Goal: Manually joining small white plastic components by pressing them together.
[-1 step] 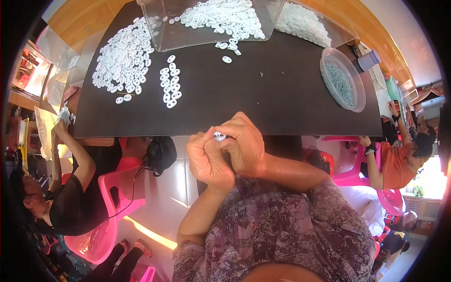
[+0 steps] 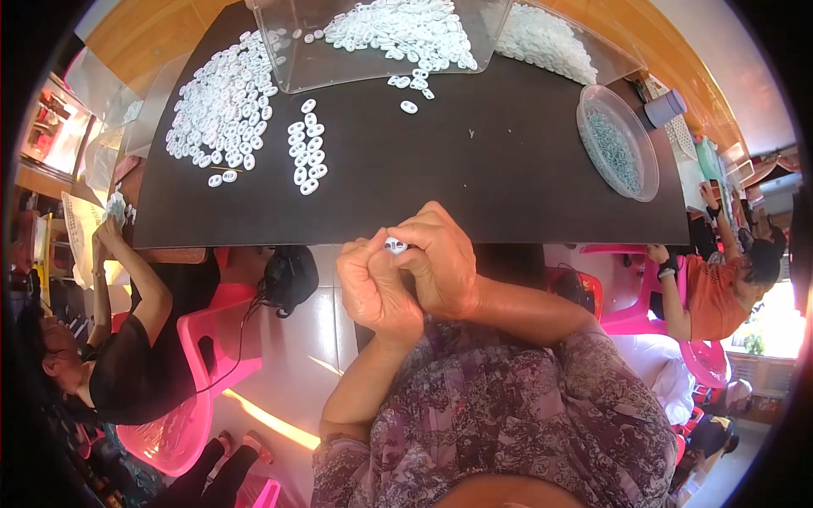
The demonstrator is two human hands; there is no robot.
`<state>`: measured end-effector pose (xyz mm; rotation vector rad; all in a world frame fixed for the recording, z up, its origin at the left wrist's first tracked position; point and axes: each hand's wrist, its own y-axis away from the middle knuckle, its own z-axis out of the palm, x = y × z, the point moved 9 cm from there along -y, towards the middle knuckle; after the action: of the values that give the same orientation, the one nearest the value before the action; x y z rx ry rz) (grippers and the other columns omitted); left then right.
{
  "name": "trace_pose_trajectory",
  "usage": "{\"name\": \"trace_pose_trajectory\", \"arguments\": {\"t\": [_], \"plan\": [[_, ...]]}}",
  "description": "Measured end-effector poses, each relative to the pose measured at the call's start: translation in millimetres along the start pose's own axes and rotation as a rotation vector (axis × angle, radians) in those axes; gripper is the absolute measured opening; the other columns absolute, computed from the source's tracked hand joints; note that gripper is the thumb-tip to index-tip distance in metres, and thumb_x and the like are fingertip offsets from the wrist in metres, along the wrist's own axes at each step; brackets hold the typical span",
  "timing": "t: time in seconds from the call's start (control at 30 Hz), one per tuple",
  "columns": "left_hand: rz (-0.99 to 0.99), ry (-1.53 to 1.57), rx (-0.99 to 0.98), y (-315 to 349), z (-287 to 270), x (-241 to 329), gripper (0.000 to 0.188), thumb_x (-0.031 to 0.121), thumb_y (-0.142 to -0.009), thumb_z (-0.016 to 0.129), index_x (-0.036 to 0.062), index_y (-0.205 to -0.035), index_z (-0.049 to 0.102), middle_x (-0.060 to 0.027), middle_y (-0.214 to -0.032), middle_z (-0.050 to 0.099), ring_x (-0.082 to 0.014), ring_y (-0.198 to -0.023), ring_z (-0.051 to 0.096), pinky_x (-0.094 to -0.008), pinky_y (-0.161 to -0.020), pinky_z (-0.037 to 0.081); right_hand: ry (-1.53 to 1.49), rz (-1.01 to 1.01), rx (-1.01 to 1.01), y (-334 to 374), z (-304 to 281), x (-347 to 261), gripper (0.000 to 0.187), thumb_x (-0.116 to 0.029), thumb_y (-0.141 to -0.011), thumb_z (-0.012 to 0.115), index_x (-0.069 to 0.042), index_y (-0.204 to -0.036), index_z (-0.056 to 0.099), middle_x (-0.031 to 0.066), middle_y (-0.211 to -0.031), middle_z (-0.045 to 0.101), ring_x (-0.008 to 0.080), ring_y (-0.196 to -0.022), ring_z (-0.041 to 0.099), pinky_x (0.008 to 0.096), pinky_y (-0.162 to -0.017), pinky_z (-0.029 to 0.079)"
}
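Note:
Both hands meet at the table's near edge around one small white oval plastic piece with dark openings (image 2: 395, 245). My left hand (image 2: 373, 284) pinches it from the left between thumb and fingers. From the other side, the thumb and curled fingers of my right hand (image 2: 440, 262) press on the same piece. Fingers cover most of it. Beyond my hands, similar two-holed white ovals lie in a short double column (image 2: 306, 152). A large loose heap of them (image 2: 222, 106) spreads to its left.
A clear bin (image 2: 339, 80) holding more white pieces stands at the far side, with another heap (image 2: 546, 42) beside it. On the right sits a round clear tub (image 2: 650, 182) of small greenish metal parts, near a grey-purple cup (image 2: 665, 108). People sit at both sides.

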<state>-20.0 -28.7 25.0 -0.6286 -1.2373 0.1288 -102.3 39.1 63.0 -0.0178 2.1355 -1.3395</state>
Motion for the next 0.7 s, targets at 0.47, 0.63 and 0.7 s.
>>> {"name": "trace_pose_trajectory", "arguments": {"t": [0.47, 0.63, 0.7], "plan": [[-0.306, 0.052, -0.085, -1.7, -1.7, -27.1, 0.013, 0.007, -0.094, 0.047, -0.0049, -0.095, 0.053, -0.0046, -0.080, 0.051, -0.0091, -0.073, 0.048, -0.0229, -0.063, 0.041, -0.018, 0.087, -0.017, 3.9, 3.4, 12.6, 0.027, 0.004, -0.073, 0.064, 0.002, -0.097, 0.053, 0.0112, -0.078, 0.057, 0.0215, -0.062, 0.050, 0.0312, -0.053, 0.042], [-0.404, 0.293, -0.067, -7.2, -5.0, -27.9, 0.017, 0.008, -0.093, 0.051, -0.0053, -0.100, 0.058, -0.0021, -0.086, 0.054, -0.0063, -0.077, 0.048, -0.0207, -0.069, 0.041, -0.074, 0.111, -0.051, -4.1, 2.1, 10.0, 0.029, 0.005, -0.074, 0.064, 0.004, -0.102, 0.055, 0.0132, -0.083, 0.060, 0.0190, -0.065, 0.051, 0.0284, -0.054, 0.043], [-0.420, 0.276, -0.037, -8.6, -7.5, -26.1, 0.020, 0.012, -0.094, 0.051, -0.0054, -0.100, 0.057, -0.0048, -0.089, 0.058, -0.0083, -0.077, 0.052, -0.0224, -0.072, 0.044, -0.083, 0.157, -0.087, -5.1, 3.7, 9.3, 0.030, 0.006, -0.074, 0.064, 0.004, -0.103, 0.055, 0.0121, -0.084, 0.061, 0.0185, -0.065, 0.051, 0.0279, -0.055, 0.043]]}}
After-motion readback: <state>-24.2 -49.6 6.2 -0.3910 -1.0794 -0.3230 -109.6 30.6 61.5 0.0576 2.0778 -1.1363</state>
